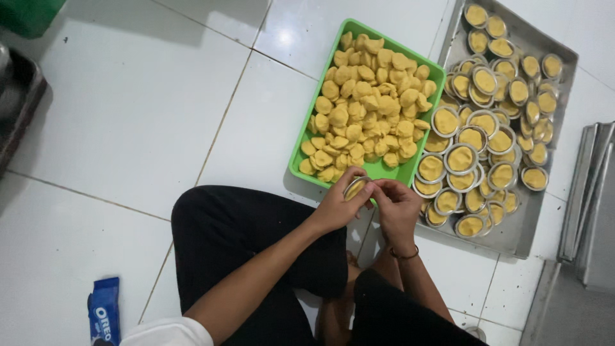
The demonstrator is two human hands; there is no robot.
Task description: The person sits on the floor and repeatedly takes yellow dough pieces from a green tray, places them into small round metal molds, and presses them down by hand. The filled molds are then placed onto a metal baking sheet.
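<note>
- Left hand [336, 208]: fingers curled round a small round tin [354, 188], gripping it by the rim; yellow dough shows inside.
- Right hand [396, 204]: fingers bent in close, tips touching the tin's edge and dough from the other side; it works the tin, does not carry it.
- Tin sits between both hands, just below the near edge of the green tray [301, 168].
- Green tray holds a heap of yellow dough pieces [368, 109].
- Metal tray [520, 224] just right of it, crowded with filled tins [474, 138], some stacked.
- Person sits cross-legged on white floor tiles [128, 128]; black trousers.
- Blue biscuit packet [104, 311] on the floor, well apart at lower left.
</note>
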